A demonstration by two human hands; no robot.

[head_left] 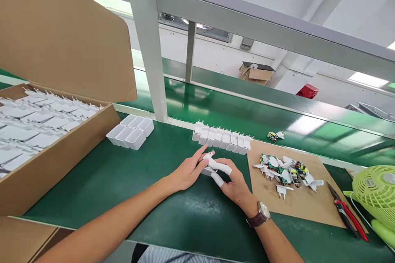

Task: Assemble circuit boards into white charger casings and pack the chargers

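Observation:
Between my two hands is a white plug-in charger (208,170), its pins pointing up and away; fingers cover part of it. My left hand (189,171) grips it from the left, thumb and fingers closed about it. My right hand (235,184), with white covers on its thumb and a finger, closes on it from the right. Just beyond stands a row of white chargers (220,137) with pins up. Right of my hands, loose circuit boards (273,161) and white plug covers (281,190) lie on a brown cardboard sheet (271,209).
Several open white housings (125,136) stand at the left, beside a large cardboard box (77,141) filled with white chargers. Red-handled pliers (347,215) and a green fan (375,189) are at the right. A metal post (148,49) rises behind the green bench (173,218).

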